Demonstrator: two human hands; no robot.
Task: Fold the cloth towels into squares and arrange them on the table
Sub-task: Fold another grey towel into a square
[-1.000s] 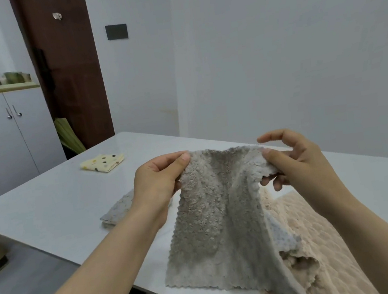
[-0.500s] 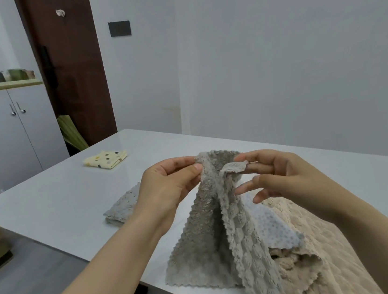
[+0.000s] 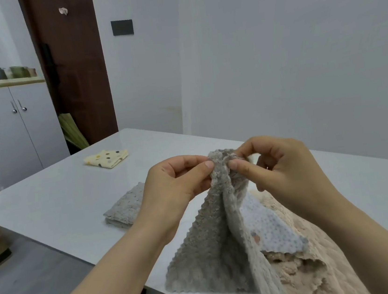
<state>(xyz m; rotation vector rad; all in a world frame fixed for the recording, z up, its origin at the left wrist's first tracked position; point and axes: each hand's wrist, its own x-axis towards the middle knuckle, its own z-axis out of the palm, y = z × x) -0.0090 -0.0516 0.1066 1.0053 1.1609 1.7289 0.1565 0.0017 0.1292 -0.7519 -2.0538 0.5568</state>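
Left hand point(image 3: 177, 180) and right hand point(image 3: 280, 163) pinch the grey towel's point(image 3: 209, 242) top corners together, matching edges for a fold; folded towels lie at ten o'clock on the worktop point(image 3: 55, 203).

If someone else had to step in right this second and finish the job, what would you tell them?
Hands: the left hand and the right hand both pinch the top of the grey towel, close together. It hangs down to the near edge of the table.
Done: the yellow dotted towel lies folded at the far left, and the folded grey towel lies nearer, left of the hands.
Left: fold the held towel into a square and set it down. Then fold the beige towel and the blue-dotted cloth, heaped on the right.
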